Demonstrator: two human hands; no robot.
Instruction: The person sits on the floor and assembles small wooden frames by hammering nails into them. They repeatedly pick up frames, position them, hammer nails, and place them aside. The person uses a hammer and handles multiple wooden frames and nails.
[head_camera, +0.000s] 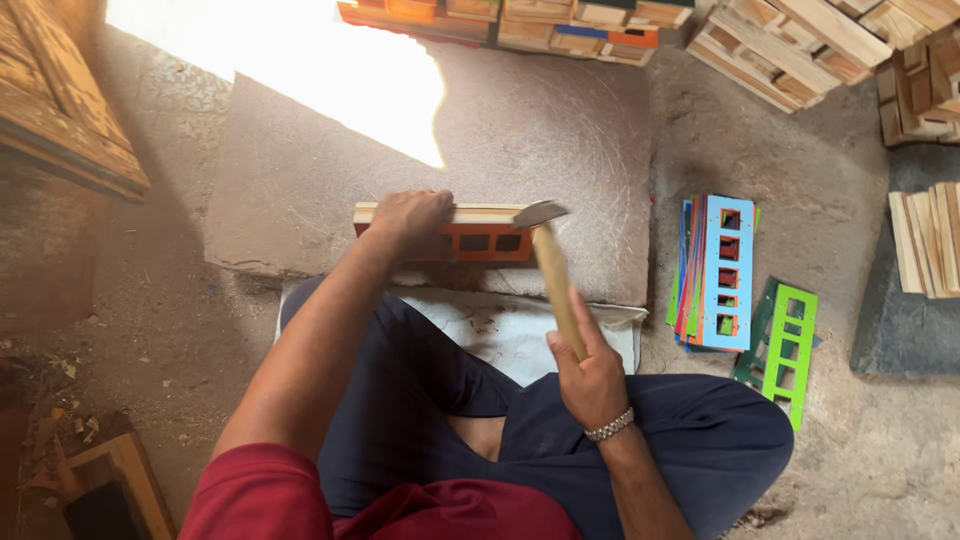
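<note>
A long orange-painted wooden frame with rectangular cut-outs (470, 232) stands on edge near the front edge of a flat grey stone slab (520, 130), its pale unpainted top rail facing up. The left hand (408, 218) is clamped over the frame's left end, fingers curled across the top rail, forearm stretched straight forward from the body. The right hand (585, 372) is closed around the lower part of the handle of a hammer with a pale wooden handle and grey metal head (548, 262); the wrist, wearing a silver link bracelet (610, 427), is bent so the handle slants up and left, and the head meets the frame's right end at the top rail. Right of the slab, on the dusty ground, lies a fanned stack of thin painted panels, blue on top (722, 270), and just beside it a green panel with square windows (790, 345). Stacked bare wooden slat pieces (790, 45) sit beyond the slab's far right corner.
</note>
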